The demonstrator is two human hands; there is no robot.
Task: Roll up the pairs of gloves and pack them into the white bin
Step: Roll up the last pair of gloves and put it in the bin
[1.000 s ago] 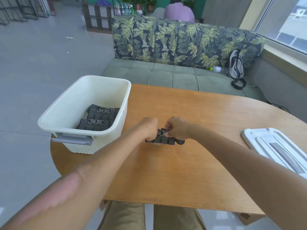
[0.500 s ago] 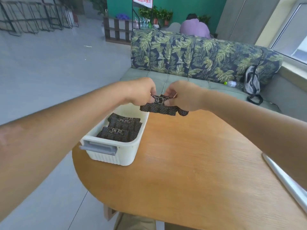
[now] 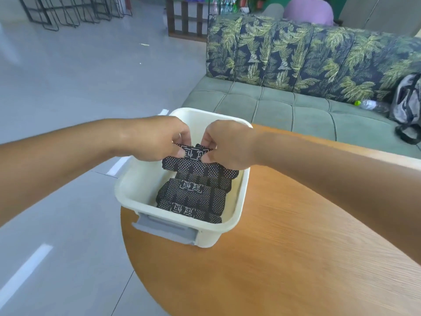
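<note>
A rolled pair of black gloves with white dots is held inside the white bin, above its far half. My left hand pinches the roll's left end and my right hand pinches its right end. Below it, in the bin's near half, lie other rolled glove pairs, stacked side by side with white lettering on top. The bin stands at the left edge of the round wooden table and has a grey handle on its near side.
Behind the table is a green sofa with leaf-patterned cushions, a plastic bottle and a grey backpack. Grey floor lies to the left of the table edge. A person in purple sits beyond the sofa.
Both hands carried the rolled pair from the table's middle, up and left over the bin, then lowered it inside the bin. The camera turned toward the bin.
</note>
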